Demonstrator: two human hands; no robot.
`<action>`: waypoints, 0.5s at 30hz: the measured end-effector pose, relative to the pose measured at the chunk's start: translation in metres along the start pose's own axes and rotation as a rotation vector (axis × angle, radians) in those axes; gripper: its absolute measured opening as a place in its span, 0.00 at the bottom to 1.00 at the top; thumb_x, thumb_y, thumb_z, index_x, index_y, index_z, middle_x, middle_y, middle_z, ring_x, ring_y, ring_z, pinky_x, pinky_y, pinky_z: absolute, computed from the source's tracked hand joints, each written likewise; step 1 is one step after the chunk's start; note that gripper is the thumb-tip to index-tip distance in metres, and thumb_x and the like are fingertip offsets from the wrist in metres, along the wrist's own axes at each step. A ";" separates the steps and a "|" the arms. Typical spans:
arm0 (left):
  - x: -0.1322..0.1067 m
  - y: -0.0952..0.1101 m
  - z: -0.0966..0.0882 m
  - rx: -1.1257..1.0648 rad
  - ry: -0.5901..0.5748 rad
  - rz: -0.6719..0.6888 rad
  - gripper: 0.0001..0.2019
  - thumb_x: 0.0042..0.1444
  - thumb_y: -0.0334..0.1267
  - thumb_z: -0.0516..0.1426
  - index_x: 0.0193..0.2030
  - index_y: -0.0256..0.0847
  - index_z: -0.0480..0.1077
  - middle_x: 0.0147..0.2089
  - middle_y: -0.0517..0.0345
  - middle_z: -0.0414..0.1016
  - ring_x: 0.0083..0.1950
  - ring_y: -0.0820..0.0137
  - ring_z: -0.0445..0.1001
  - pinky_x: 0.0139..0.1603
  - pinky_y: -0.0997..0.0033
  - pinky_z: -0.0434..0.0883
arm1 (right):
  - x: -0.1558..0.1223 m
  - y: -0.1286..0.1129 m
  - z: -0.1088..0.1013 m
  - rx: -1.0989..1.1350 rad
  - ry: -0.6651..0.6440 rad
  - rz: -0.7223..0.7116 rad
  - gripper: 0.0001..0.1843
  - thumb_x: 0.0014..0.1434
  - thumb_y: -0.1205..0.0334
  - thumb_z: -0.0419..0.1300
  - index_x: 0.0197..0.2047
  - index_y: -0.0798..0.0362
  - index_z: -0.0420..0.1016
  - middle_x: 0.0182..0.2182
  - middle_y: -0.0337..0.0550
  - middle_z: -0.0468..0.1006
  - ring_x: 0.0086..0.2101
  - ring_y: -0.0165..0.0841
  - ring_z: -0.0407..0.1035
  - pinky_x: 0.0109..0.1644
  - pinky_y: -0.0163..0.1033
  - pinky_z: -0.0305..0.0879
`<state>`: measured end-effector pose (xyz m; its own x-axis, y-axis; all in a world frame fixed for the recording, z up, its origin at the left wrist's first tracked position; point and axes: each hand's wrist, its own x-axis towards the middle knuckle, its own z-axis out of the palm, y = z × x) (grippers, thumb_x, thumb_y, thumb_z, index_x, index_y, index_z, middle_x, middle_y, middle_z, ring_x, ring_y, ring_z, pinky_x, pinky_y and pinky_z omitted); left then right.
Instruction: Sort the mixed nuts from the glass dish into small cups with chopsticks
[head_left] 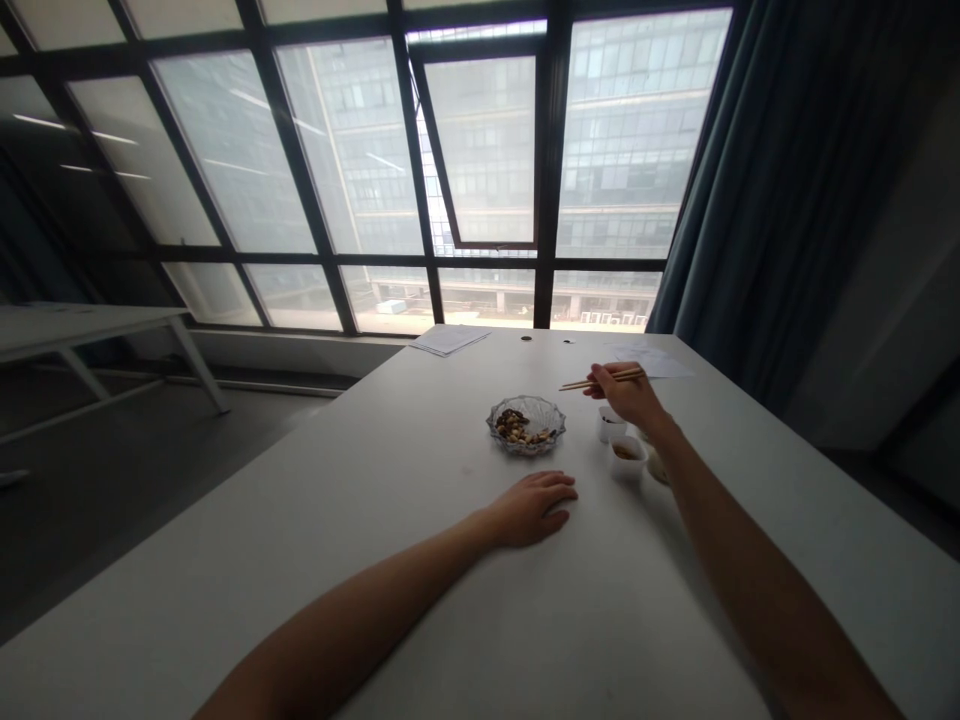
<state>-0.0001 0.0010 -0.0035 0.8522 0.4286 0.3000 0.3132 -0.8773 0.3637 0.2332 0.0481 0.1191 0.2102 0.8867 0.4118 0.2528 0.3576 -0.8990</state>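
My right hand [621, 393] grips a pair of chopsticks [574, 385], their tips pointing left above the table. Left of the tips stands a clear glass bowl [527, 447] with scalloped edges, partly filled with a mix of brown and pale pieces like nuts or seeds [517, 428]. Below my right hand are two small white cups; the nearer cup [627, 470] has something brown inside, and the farther cup [611, 432] holds a few dark bits. My left hand [532, 508] rests flat on the table in front of the bowl, fingers stretched and holding nothing.
A pale round container [660, 468] is partly hidden behind my right forearm. Papers lie at the table's far left [450, 340] and far right [660, 362]. The white table [420, 480] reaches toward large windows. A blue curtain [757, 220] hangs at right; another table [90, 325] stands left.
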 end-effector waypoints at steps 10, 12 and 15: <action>0.000 0.002 0.001 0.005 0.007 0.004 0.18 0.62 0.40 0.54 0.59 0.45 0.68 0.66 0.52 0.66 0.68 0.60 0.62 0.69 0.60 0.58 | -0.018 0.056 0.074 -0.021 -0.224 -0.072 0.26 0.56 0.37 0.60 0.29 0.55 0.79 0.25 0.47 0.82 0.29 0.40 0.79 0.35 0.39 0.76; 0.001 0.003 0.001 0.004 0.008 0.009 0.18 0.62 0.40 0.55 0.59 0.44 0.68 0.65 0.52 0.66 0.67 0.61 0.62 0.69 0.61 0.58 | -0.020 0.063 0.078 0.009 -0.223 -0.047 0.26 0.55 0.37 0.61 0.28 0.54 0.78 0.24 0.45 0.81 0.30 0.41 0.79 0.34 0.40 0.77; 0.002 0.003 0.003 0.003 0.012 0.016 0.18 0.62 0.39 0.55 0.59 0.44 0.68 0.65 0.52 0.66 0.67 0.61 0.63 0.69 0.61 0.58 | -0.022 0.072 0.082 0.065 -0.197 -0.023 0.27 0.53 0.36 0.62 0.27 0.54 0.77 0.24 0.45 0.81 0.31 0.42 0.80 0.31 0.40 0.77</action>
<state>0.0036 -0.0012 -0.0042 0.8519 0.4173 0.3164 0.3010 -0.8846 0.3562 0.1695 0.0785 0.0331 0.0147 0.9158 0.4014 0.1923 0.3914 -0.8999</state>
